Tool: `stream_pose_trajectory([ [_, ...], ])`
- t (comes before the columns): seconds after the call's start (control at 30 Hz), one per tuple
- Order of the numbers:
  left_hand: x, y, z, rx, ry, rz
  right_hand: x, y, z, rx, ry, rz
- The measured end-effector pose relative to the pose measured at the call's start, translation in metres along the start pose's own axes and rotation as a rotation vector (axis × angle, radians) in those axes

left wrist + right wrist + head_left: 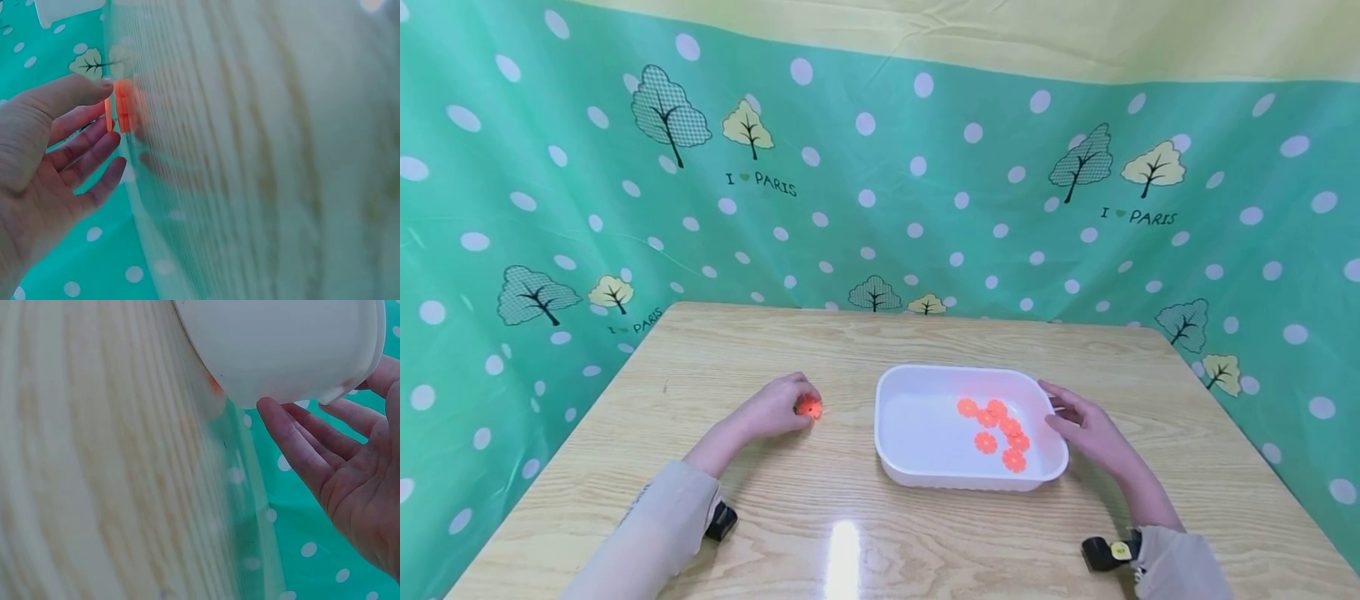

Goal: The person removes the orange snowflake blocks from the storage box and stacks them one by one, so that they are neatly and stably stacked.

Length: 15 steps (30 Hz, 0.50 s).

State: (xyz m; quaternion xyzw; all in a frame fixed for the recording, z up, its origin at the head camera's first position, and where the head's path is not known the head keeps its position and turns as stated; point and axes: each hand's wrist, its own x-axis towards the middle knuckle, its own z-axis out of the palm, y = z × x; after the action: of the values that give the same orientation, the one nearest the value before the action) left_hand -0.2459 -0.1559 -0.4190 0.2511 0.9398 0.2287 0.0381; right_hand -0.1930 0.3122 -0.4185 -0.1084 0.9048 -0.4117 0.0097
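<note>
My left hand (778, 406) pinches a thin orange flower-shaped disc (109, 114) between thumb and fingertips, left of the white plastic basin (925, 479). In the left wrist view, a short stack of similar orange discs (123, 106) stands right beside the pinched one, close over the wooden tabletop. My right hand (1086, 425) holds the basin at its right end, thumb at the rim and the other fingers along the outer wall. Several flower-shaped orange discs (986, 442) lie loose inside, mostly toward the right half of the basin.
Both hands are over a light wooden table (775, 533). A green dotted curtain (865, 217) with printed trees hangs behind it and along its sides. Black wrist cameras are strapped on both forearms, below light sleeves (651, 525).
</note>
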Motion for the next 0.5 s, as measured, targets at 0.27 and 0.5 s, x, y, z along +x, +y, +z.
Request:
stream_pose_trajectory([
  [0.27, 0.0004, -0.0003, -0.0004, -0.008, -0.006, -0.010, 0.0000, -0.0016, -0.0010, -0.008, -0.001, -0.002],
  [0.5, 0.0001, -0.0001, -0.0011, -0.003, -0.006, 0.006, -0.0001, -0.0025, -0.0011, -0.013, 0.002, 0.000],
])
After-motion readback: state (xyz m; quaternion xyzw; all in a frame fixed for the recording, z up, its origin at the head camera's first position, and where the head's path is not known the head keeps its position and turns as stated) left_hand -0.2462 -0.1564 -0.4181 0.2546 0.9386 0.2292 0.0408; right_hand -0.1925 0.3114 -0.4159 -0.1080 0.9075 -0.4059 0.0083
